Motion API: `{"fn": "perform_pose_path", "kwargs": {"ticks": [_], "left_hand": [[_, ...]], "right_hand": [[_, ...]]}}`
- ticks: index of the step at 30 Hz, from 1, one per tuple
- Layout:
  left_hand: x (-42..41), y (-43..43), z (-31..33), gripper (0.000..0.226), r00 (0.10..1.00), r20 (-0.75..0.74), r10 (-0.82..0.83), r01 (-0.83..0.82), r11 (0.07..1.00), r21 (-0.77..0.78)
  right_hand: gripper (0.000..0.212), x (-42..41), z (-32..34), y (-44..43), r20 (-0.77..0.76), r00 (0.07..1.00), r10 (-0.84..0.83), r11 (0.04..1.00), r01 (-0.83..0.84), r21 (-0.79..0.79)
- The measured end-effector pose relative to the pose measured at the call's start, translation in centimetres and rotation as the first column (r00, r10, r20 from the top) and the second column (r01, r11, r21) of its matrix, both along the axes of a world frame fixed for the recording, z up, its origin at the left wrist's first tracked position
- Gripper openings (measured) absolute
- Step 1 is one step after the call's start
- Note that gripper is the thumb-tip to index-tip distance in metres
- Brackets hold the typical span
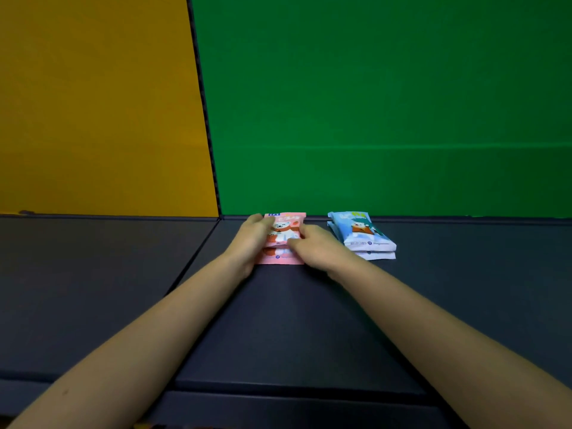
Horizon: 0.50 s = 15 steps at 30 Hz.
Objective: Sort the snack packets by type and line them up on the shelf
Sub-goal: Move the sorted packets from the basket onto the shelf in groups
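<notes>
Pink snack packets (283, 235) with a white bear print lie stacked near the back of the dark shelf (294, 320), against the green wall. My left hand (247, 243) grips their left side and my right hand (312, 246) presses on their right side, with fingers over the top packet. To the right, apart from my hands, a stack of blue packets (360, 235) with a bear print lies flat on the shelf. How many packets each stack holds is partly hidden.
A green wall panel (387, 103) stands behind the shelf and a yellow panel (93, 103) at the left, split by a dark seam. A second dark shelf section (93, 289) adjoins on the left. The shelf's front edge (294, 388) runs below my forearms.
</notes>
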<state>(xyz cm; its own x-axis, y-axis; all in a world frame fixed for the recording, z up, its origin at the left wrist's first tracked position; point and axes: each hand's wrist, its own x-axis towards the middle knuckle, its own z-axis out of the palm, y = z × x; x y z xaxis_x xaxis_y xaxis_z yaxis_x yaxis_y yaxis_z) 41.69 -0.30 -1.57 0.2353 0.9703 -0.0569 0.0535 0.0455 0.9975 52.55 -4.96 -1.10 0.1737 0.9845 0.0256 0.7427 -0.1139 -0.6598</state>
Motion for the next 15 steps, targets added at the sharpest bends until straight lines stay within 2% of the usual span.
{"fn": "perform_pose_path", "kwargs": {"ticks": [3,5,7,8,11,12,15], "left_hand": [[0.2,-0.4,-0.2,0.054,0.953,-0.303,0.023,0.036,0.981,0.190],[0.3,-0.8,-0.1,0.066,0.905,-0.424,0.044,0.077,0.962,0.262],[0.4,-1.0,-0.1,0.070,0.863,-0.503,0.049,0.117,0.949,0.293],[0.4,-1.0,-0.1,0.074,0.838,-0.544,0.046,0.139,0.945,0.295],[0.1,-1.1,-0.3,0.095,0.778,-0.627,0.018,0.199,0.941,0.273],[0.1,-1.1,-0.4,0.098,0.763,-0.646,0.016,0.212,0.938,0.274],[0.2,-1.2,-0.9,0.096,0.681,-0.728,0.076,0.255,0.908,0.333]], "right_hand": [[0.038,0.9,0.9,-0.4,0.027,0.999,0.018,0.999,-0.019,0.039],[0.041,3.0,1.9,-1.0,0.117,0.992,-0.055,0.993,0.041,0.115],[0.053,6.1,2.4,-2.0,0.260,0.949,-0.177,0.974,0.131,0.185],[0.062,7.6,2.4,-2.6,0.272,0.944,-0.187,0.974,0.143,0.176],[0.086,10.0,1.8,-4.6,0.059,0.998,-0.028,1.000,0.028,0.008],[0.087,10.2,1.2,-4.9,0.056,0.998,0.010,1.000,-0.009,-0.027],[0.087,10.1,-0.6,-4.8,0.241,0.970,0.007,1.000,-0.011,0.013]]}}
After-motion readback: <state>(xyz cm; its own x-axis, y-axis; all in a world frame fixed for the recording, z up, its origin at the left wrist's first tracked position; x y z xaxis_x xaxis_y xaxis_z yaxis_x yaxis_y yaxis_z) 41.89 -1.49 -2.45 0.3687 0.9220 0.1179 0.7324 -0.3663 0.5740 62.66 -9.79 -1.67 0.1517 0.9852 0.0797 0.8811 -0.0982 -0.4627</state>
